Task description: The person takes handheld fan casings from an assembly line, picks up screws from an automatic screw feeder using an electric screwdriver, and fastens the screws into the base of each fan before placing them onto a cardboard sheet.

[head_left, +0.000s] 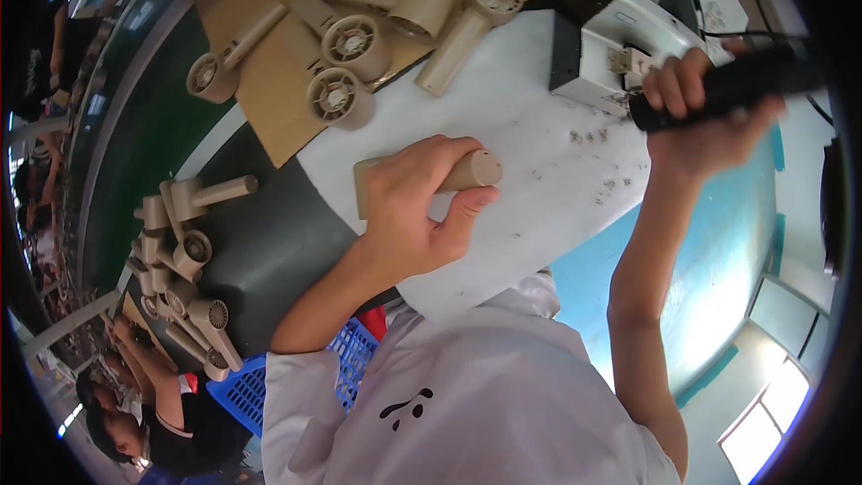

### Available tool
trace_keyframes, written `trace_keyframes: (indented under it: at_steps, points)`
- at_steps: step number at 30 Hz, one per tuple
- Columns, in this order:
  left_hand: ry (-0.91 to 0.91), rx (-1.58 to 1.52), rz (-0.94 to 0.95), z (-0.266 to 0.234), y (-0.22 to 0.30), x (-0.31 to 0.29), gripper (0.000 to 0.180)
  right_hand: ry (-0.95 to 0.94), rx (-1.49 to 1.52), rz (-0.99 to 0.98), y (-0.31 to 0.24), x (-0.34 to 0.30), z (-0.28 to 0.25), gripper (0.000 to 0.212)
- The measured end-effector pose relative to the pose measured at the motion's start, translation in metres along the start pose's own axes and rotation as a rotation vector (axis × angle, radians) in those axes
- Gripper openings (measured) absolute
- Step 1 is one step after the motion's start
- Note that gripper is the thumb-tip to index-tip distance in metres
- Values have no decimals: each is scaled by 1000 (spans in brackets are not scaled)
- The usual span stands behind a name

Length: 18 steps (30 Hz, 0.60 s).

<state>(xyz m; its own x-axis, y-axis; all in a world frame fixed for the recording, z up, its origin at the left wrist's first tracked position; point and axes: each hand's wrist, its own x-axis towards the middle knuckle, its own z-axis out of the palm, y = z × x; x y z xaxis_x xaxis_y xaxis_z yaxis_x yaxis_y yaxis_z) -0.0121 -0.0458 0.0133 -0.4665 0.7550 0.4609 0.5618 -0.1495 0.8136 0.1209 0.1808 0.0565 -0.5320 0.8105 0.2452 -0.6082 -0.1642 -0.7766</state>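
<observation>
My left hand (417, 202) is wrapped round a beige handheld fan (474, 171), which lies on the white sheet (539, 207). The handle's round end points right, and my palm and fingers cover much of the rest. Raised at the right, my right hand (709, 117) grips a black electric screwdriver (727, 90), slightly blurred. Its thick body slants across the fist, just beside the white and black screw feeder box (611, 45). The tool's tip cannot be made out.
Several beige fans (359, 45) lie on brown cardboard (269, 117) beyond my left hand. Another pile of fans (184, 260) is at the left, near a blue plastic basket (242, 395). A co-worker (162, 404) is at lower left. Small dark screws (588, 136) dot the sheet.
</observation>
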Motion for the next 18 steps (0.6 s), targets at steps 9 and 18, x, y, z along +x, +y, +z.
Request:
trace_keyframes:
  at_steps: [9, 18]
  points:
    - [31, -37, 86, 1, -3, -5, 27, -569, 315, -115, 7, -43, 62, 61]
    - [-24, -58, 100, -1, -3, -2, 27, -611, 336, -100, 29, -41, 64, 66]
